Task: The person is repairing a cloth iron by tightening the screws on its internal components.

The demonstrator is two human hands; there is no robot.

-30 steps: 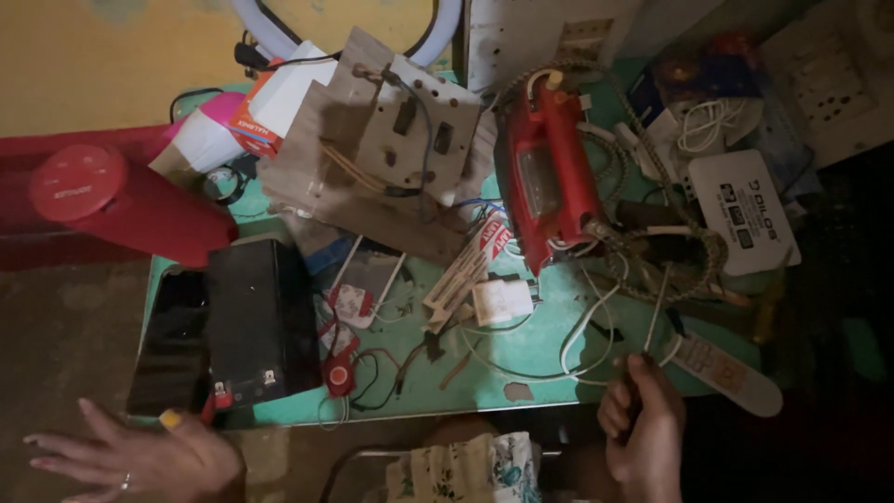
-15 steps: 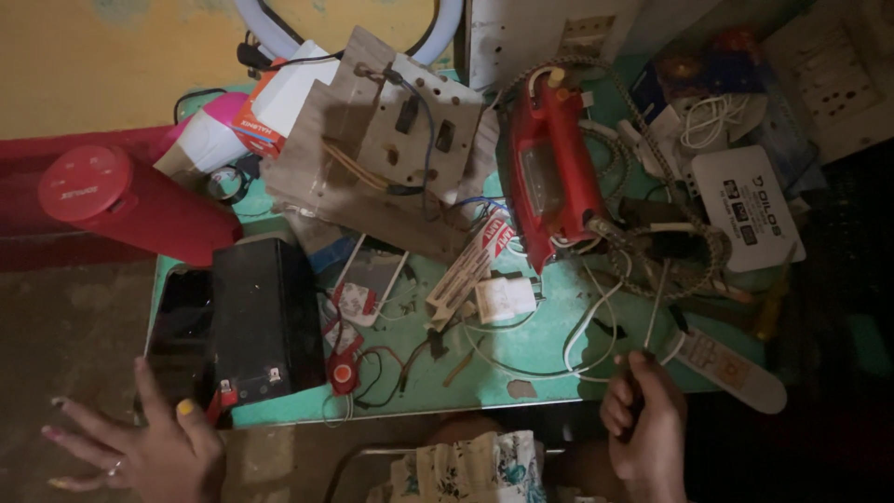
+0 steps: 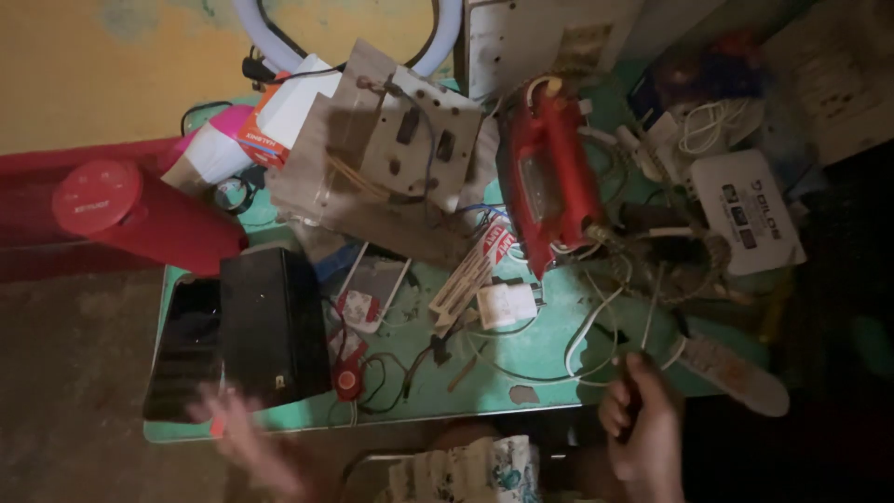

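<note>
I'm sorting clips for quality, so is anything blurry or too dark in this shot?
Head view: the left hand is smeared by motion blur; the right hand, closed on a dark tool, is sharper; the right edge sinks into shadow; the green table is dimly lit.

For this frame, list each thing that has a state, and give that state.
left hand: open, blurred, near the table's front edge, holding nothing
right hand: closed around a thin dark tool
black box: upright on green table
red cylinder: lying on its side

Green table (image 3: 559,345), red iron (image 3: 549,177), black box (image 3: 270,326) (glossy)
</note>
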